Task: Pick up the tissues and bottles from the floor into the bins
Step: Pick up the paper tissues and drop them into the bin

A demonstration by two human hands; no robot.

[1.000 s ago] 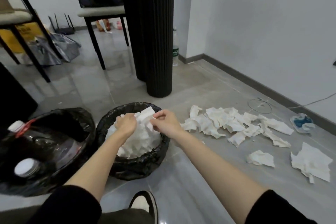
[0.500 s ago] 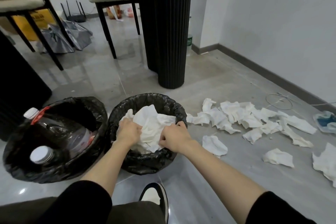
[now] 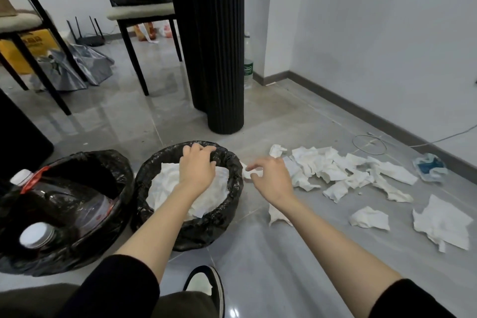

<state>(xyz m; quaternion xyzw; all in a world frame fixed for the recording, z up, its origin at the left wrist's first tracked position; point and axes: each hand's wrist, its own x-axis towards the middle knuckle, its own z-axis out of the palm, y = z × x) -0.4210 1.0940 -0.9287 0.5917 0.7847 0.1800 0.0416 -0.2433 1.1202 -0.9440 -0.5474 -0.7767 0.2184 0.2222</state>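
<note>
1. Bare left hand (image 3: 197, 168): palm down, forearm stretched forward, fingers bent downward; whether they grip anything is unclear.
2. Bare right hand (image 3: 271, 178): palm down, fingers spread, loosely curled, holding nothing.
</note>
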